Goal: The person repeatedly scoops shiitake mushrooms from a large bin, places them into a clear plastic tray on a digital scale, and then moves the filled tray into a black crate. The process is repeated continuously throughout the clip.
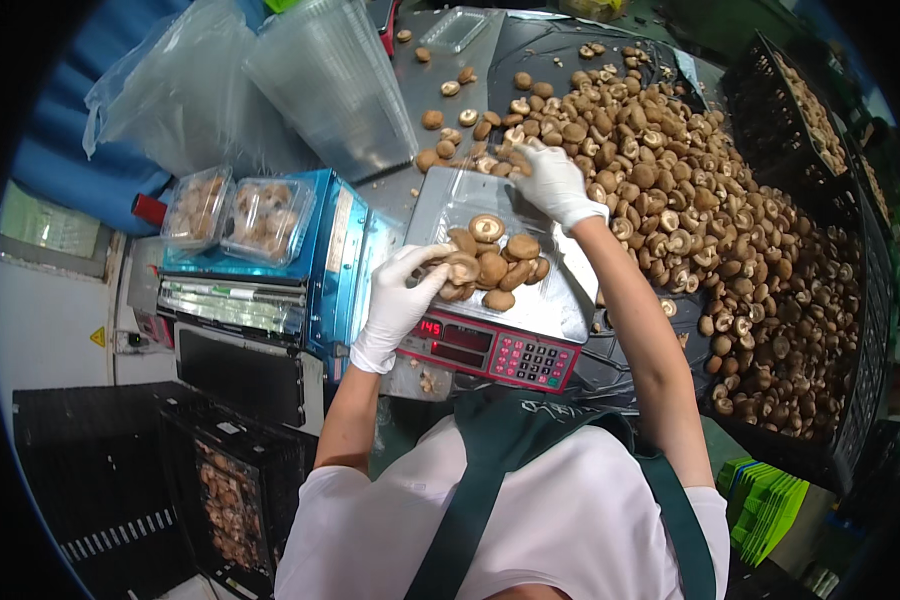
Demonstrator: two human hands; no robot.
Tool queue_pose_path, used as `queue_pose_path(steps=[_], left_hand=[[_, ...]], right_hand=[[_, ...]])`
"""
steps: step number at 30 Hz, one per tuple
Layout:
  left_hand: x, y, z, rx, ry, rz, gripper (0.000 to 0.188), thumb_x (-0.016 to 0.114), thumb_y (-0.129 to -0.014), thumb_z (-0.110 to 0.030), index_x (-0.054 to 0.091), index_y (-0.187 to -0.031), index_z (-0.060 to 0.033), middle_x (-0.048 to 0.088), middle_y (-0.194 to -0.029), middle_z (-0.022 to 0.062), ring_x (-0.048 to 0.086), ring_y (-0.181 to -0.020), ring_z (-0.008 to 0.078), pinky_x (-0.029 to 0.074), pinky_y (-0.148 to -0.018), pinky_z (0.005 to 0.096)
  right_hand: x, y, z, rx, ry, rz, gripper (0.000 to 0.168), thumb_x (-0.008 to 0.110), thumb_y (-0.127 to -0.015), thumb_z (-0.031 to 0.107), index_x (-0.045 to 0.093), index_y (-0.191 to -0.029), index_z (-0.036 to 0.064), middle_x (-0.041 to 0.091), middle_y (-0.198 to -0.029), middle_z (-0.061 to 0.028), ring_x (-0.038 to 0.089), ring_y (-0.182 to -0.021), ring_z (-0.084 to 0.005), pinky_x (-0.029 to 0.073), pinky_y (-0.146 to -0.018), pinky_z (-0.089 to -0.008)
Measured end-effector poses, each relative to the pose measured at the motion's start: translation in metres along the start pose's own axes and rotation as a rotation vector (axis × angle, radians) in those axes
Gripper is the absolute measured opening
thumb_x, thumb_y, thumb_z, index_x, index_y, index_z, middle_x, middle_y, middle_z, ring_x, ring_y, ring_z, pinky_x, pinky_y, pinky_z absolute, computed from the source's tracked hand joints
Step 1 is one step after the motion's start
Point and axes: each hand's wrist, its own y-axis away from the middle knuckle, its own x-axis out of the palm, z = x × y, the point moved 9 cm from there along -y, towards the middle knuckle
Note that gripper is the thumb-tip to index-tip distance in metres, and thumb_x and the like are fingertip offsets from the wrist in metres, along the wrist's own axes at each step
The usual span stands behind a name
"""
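My left hand (401,292), in a white glove, pinches a shiitake mushroom (461,266) with its stem showing. It is over the left side of a group of brown shiitake mushrooms (493,270) on the steel platform of a weighing scale (574,311). Part of a clear plastic tray (461,199) shows under and behind that group. My right hand (559,187), gloved too, reaches past the platform's far edge to the mushrooms at the near-left border of a large heap (637,176). Its fingertips touch or nearly touch them; whether they grip one is unclear.
Left of the scale, two filled clear packs (268,217) rest on a blue machine (326,217). Behind stands a tall stack of clear trays (337,90) beside a plastic bag (172,97). Black crates (787,112) border the heap at right. Green baskets (761,506) are at lower right.
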Motion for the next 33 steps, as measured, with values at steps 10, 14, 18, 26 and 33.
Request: queue_pose_path(steps=[10,14,18,26,33], left_hand=[[0.020,-0.056,-0.004,0.165,-0.189,-0.101,0.020,0.067,-0.080,-0.003,0.066,-0.100,-0.0054,0.064,-0.098,0.0100,0.063,-0.096,0.0248,0.050,-0.087,0.0341],[0.014,-0.050,0.016,0.121,-0.011,-0.090,0.007,0.064,-0.082,-0.005,0.067,-0.087,-0.0024,0.064,-0.101,0.0125,0.064,-0.094,0.0278,0.050,-0.084,0.0351],[0.044,-0.036,0.001,0.147,0.062,0.183,0.034,0.056,-0.087,-0.008,0.057,-0.121,-0.0039,0.051,-0.135,0.0161,0.049,-0.127,0.0282,0.039,-0.105,0.0354],[0.060,0.012,-0.014,0.303,-0.370,0.276,0.063,0.058,-0.086,-0.018,0.038,-0.145,-0.0086,0.036,-0.149,0.0188,0.030,-0.140,0.0385,0.020,-0.115,0.0517],[0.041,0.029,0.019,0.231,-0.020,0.138,0.051,0.063,-0.091,-0.024,0.049,-0.136,-0.0063,0.039,-0.148,0.0195,0.030,-0.142,0.0377,0.020,-0.117,0.0464]], right_hand=[[-0.009,-0.001,-0.024,-0.090,0.000,-0.204,0.019,0.063,-0.083,0.005,0.070,-0.100,0.007,0.068,-0.098,-0.0145,0.065,-0.091,-0.0306,0.054,-0.080,-0.0383],[-0.083,0.062,0.016,-0.221,-0.434,-0.480,0.025,0.074,-0.077,-0.001,0.071,-0.102,0.005,0.071,-0.108,-0.0090,0.069,-0.098,-0.0198,0.056,-0.086,-0.0301],[-0.062,0.137,0.056,-0.170,-0.254,-0.130,0.051,0.076,-0.079,0.020,0.057,-0.123,0.001,0.057,-0.127,-0.0238,0.055,-0.119,-0.0379,0.045,-0.101,-0.0419],[-0.017,0.177,0.054,-0.120,-0.118,0.032,0.072,0.067,-0.084,0.031,0.037,-0.143,0.003,0.037,-0.144,-0.0263,0.036,-0.133,-0.0439,0.028,-0.109,-0.0544],[-0.022,0.180,0.062,-0.163,-0.127,0.011,0.061,0.064,-0.088,0.031,0.043,-0.142,0.012,0.042,-0.141,-0.0262,0.038,-0.133,-0.0429,0.028,-0.109,-0.0532]])
